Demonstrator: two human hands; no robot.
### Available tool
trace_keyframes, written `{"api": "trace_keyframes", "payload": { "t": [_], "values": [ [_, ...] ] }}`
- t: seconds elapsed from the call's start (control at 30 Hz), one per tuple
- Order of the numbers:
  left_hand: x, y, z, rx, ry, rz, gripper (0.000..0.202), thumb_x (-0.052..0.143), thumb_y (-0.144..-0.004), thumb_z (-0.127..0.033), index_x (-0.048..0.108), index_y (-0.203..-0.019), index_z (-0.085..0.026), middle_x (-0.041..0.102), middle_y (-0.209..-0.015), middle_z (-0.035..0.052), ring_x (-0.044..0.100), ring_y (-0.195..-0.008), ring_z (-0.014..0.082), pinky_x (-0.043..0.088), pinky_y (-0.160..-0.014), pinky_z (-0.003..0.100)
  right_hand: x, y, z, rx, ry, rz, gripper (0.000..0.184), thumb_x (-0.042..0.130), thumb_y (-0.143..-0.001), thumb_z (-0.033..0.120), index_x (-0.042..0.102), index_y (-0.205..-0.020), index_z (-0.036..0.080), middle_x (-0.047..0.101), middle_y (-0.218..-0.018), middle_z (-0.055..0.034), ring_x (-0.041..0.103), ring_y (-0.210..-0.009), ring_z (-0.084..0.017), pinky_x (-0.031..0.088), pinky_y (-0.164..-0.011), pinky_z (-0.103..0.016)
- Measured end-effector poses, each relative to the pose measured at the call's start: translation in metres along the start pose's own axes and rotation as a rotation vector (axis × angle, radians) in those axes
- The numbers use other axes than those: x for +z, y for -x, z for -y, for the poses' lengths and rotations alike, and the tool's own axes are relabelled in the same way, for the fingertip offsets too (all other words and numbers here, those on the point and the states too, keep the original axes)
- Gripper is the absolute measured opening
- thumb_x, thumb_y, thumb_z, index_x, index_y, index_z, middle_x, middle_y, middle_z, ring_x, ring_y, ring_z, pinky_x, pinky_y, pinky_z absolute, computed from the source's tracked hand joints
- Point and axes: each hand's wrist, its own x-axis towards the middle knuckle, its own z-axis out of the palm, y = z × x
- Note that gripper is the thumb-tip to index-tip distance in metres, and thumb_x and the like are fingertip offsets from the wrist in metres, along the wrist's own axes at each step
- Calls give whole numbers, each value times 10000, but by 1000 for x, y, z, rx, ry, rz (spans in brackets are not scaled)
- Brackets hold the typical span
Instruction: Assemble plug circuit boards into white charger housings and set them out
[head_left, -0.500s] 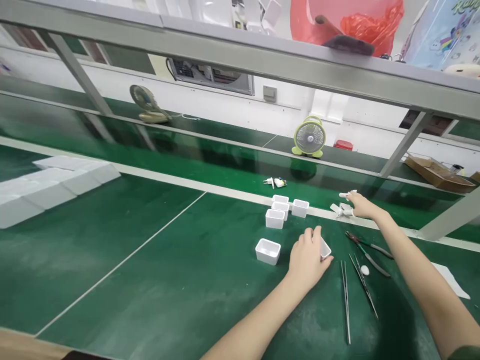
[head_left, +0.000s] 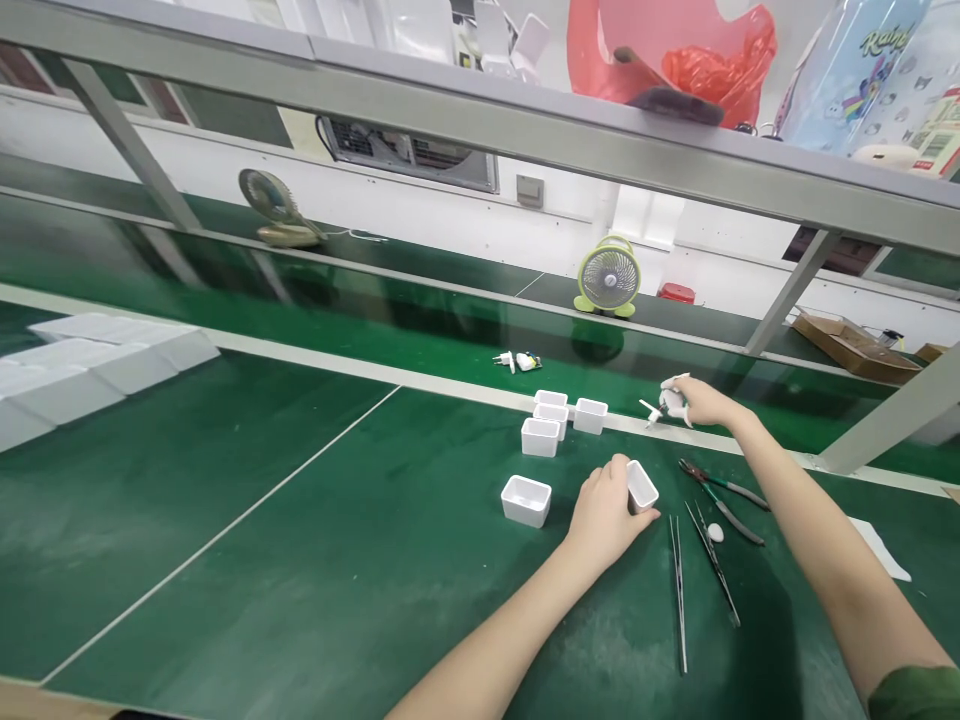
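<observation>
My left hand (head_left: 604, 510) is closed around a small white open-topped box (head_left: 642, 486), which tilts to the right above the green table. Farther out, my right hand (head_left: 709, 403) pinches a white plastic part (head_left: 673, 402) at the pale strip; its exact shape is partly hidden by my fingers. A small white piece with prongs (head_left: 651, 413) lies just left of it. Another white box (head_left: 526, 501) stands left of my left hand. Behind it, several more white boxes (head_left: 540, 437) are grouped near the strip.
Diagonal pliers (head_left: 721, 495), straight tweezers (head_left: 679, 595), a second slim metal tool (head_left: 712, 565) and a white disc (head_left: 715, 533) lie between my forearms. White blocks (head_left: 112, 370) are lined up at left. A metal shelf beam (head_left: 450, 105) crosses above; a green fan (head_left: 609, 278) stands behind.
My right hand has lifted a white part from the small pile and turned it. The box in my left hand shows more of its opening. The view has shifted slightly.
</observation>
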Motion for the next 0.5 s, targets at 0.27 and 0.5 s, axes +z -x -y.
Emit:
{"api": "trace_keyframes", "payload": {
  "t": [0.27, 0.5],
  "values": [
    [2, 4, -8, 121, 267, -25, 482, 746, -726, -199, 427, -1087, -201, 536, -1140, 82, 584, -1062, 244, 491, -902, 386, 10, 124, 3, 67, -719, -495, 622, 142, -928, 631, 452, -1311, 252, 558, -1351, -147, 544, -1246, -306, 440, -1030, -578],
    [6, 7, -11, 245, 355, 5, 583, 779, -703, -243, 439, -1176, -219, 565, -1179, 74, 570, -1104, 253, 497, -938, 405, 33, 165, 67, 171, -1557, -608, 359, 491, -871, 547, 634, -1055, 275, 667, -1207, -67, 547, -1249, -263, 311, -1147, -541]
  ]
}}
